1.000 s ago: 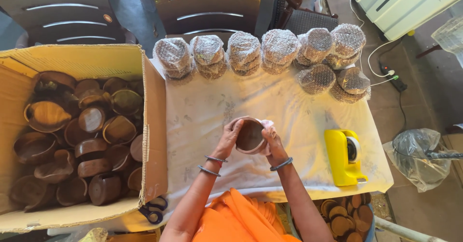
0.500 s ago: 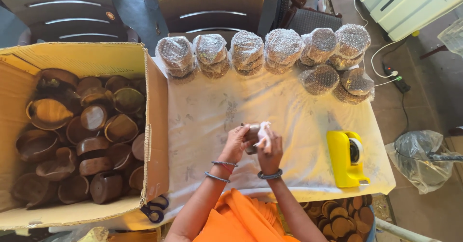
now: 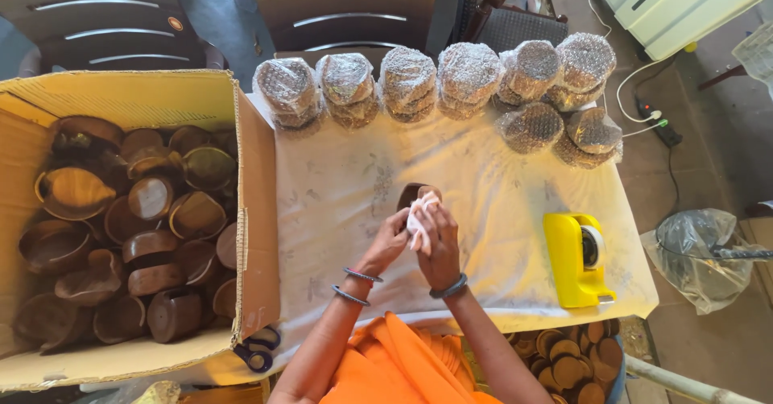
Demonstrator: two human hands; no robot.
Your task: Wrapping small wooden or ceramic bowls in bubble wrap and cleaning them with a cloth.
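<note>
Hands meet over the counter point(image 3: 483, 211): left hand point(image 3: 389, 241) grips a wooden bowl point(image 3: 415, 195), right hand point(image 3: 439, 243) pinches a white cloth point(image 3: 419, 215) against it.

Yellow tape dispenser point(image 3: 576, 257), brown wooden bowls point(image 3: 129, 219), floral white tablecloth point(image 3: 338, 187).

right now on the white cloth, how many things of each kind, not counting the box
bubble-wrapped bundles: 9
yellow tape dispenser: 1
wooden bowl, held by the left hand: 1
white cloth wad, under the right hand: 1
blue-handled scissors, at the table's near edge: 1
total: 13
</note>
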